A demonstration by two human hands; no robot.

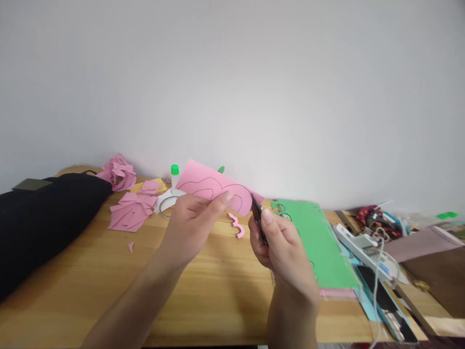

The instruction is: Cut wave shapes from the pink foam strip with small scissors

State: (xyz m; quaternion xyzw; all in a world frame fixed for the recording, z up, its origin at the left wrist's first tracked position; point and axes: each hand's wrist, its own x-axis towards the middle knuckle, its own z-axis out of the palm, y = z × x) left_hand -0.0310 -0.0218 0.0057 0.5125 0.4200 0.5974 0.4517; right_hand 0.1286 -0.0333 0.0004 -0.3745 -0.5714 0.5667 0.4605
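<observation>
My left hand [191,223] pinches a pink foam sheet [212,186] with curved lines drawn on it, holding it up over the wooden table [203,295]. My right hand [281,242] is closed round a pair of dark scissors [257,218], whose blades meet the sheet's right edge. A small pink wavy offcut [236,225] lies on the table just below the sheet, between the two hands.
A black bag [39,218] lies at the left. Pink scraps [132,211] and a crumpled pink wad [118,172] sit behind it, near a green-capped glue bottle [175,175]. Green foam sheets [319,242], a white stapler-like tool [363,245] and clutter fill the right.
</observation>
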